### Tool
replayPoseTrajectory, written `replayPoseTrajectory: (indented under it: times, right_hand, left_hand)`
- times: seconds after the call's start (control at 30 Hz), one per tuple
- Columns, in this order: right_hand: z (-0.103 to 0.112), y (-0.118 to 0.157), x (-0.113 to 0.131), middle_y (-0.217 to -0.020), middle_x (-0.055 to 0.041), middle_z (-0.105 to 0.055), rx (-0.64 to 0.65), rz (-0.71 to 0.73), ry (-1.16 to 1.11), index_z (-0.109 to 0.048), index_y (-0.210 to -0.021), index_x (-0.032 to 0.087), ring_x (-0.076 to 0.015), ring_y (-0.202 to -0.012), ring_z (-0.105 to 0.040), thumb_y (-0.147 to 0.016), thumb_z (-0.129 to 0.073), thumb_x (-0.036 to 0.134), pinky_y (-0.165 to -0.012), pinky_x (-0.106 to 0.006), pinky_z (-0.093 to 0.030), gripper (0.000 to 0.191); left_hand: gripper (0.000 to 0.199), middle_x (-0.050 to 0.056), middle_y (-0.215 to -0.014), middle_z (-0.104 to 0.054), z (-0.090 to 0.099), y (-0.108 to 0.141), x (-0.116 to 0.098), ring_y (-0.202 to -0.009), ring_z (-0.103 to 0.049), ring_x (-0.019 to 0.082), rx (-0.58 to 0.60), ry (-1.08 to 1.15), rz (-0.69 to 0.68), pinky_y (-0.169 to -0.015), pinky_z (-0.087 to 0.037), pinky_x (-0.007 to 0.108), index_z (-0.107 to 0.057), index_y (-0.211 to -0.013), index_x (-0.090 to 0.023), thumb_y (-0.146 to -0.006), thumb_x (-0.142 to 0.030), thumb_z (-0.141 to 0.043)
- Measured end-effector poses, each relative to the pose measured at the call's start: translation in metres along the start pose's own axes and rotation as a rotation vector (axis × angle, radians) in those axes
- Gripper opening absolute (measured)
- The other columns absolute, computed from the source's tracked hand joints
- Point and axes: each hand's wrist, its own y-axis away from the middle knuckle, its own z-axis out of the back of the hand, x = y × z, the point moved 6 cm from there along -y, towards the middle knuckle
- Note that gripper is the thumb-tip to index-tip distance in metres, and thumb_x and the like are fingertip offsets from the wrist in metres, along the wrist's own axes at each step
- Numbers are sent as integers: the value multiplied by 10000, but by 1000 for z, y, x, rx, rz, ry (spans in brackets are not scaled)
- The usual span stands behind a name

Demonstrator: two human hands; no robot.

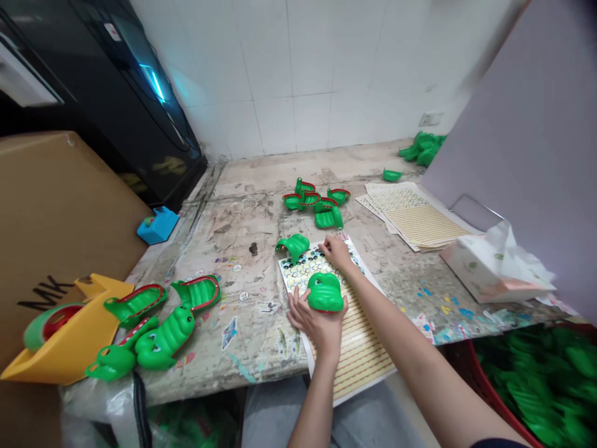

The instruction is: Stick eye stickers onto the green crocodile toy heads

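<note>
Green plastic crocodile head (325, 292) sits in the left hand (314, 317), whose fingers curl closed around it from below. At far left stands a brown cardboard box (56, 205), with a yellow plastic tray (63, 342) in front of it, holding a red-mouthed green crocodile part (51, 326). Two open green crocodile bases (136, 303) and two green crocodile bodies (163, 339) lie just beside the tray on the stained surface (242, 367), and a small blue block (158, 225) sits near its back edge. Toward the middle, a sheet of round stickers (312, 270) rests on a long striped sheet (359, 354) (both overhang the surface's front edge), with a green crocodile piece (293, 246) at one corner. The right hand (336, 252) has its fingertips bunched on the round stickers; whether they pinch anything is too small to tell. Beyond it lie a cluster of green crocodile parts (312, 202), stacked paper sheets (413, 214) and a tissue box (494, 267), while a red tub (485, 392) of green parts sits below at right.
</note>
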Motion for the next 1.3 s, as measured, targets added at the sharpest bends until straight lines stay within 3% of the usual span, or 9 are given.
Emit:
replayPoseTrajectory:
  times: [0.13, 0.3, 0.43, 0.53, 0.6, 0.77, 0.87, 1.03, 1.3]
  right_hand:
    - [-4, -1, -1, -721, -34, -631, 82, -36, -29, -543, -711, 187, -162, -708, -534, -825, -587, 355, -592, -252, -285, 208]
    - [-3, 1, -1, -730, -25, -644, 61, -64, -99, -539, -691, 192, -166, -713, -561, -692, -690, 449, -580, -241, -290, 299]
    - [5, 3, 0, -576, 20, -577, 91, -176, -459, -461, -614, 190, -132, -582, -519, -578, -745, 526, -557, -234, -318, 442]
    - [25, 15, 13, -541, 35, -523, 98, -203, -789, -441, -578, 189, -106, -526, -457, -492, -767, 577, -533, -235, -330, 513]
    - [41, 32, 22, -538, 33, -512, 64, -249, -888, -487, -572, 182, -101, -522, -439, -481, -781, 561, -525, -236, -325, 488]
    - [64, 97, 27, -507, 19, -524, -42, -498, -817, -683, -647, 162, -102, -492, -403, -505, -796, 482, -489, -243, -286, 367]
    - [67, 120, 26, -500, 7, -554, -101, -559, -735, -726, -669, 170, -117, -488, -435, -519, -782, 467, -488, -250, -309, 338]
    - [65, 122, 25, -597, -30, -652, -118, -569, -669, -723, -635, 177, -159, -548, -542, -533, -764, 460, -521, -260, -374, 304]
    - [61, 126, 27, -621, -53, -676, -178, -553, -610, -705, -648, 192, -189, -543, -589, -578, -722, 526, -482, -269, -384, 342]
  left_hand:
    - [713, 177, -1279, -499, 0, 1, 0, -1319, -348, 307, -3, -5, 0, -1074, -242, 503, -416, -1098, -174, -593, -605, -675]
    - [702, 183, -1276, -499, 1, 0, -1, -1310, -359, 311, 9, -3, 7, -1068, -246, 502, -421, -1098, -170, -603, -602, -669]
    - [718, 184, -1283, -493, 1, -1, -1, -1313, -352, 321, 14, -9, 8, -1065, -245, 509, -425, -1106, -169, -596, -612, -665]
    - [713, 172, -1282, -501, 1, 0, -1, -1305, -360, 316, -12, -3, -11, -1058, -258, 504, -420, -1104, -173, -593, -600, -676]
    - [711, 162, -1282, -506, 2, 0, -2, -1302, -366, 308, -24, 6, -19, -1057, -258, 501, -414, -1104, -178, -591, -589, -684]
    - [706, 173, -1287, -504, 1, -1, -1, -1309, -361, 304, -3, 28, 4, -1063, -246, 492, -418, -1101, -172, -589, -578, -687]
    - [699, 187, -1286, -501, 1, -1, -1, -1313, -356, 308, 17, 35, 22, -1063, -240, 494, -423, -1100, -167, -598, -585, -674]
    - [682, 185, -1281, -506, 0, -1, -1, -1315, -357, 309, 25, 44, 30, -1062, -241, 495, -425, -1095, -171, -599, -566, -675]
    - [649, 188, -1279, -500, -1, -3, 0, -1309, -367, 320, 71, 36, 49, -1050, -249, 503, -438, -1102, -173, -602, -506, -682]
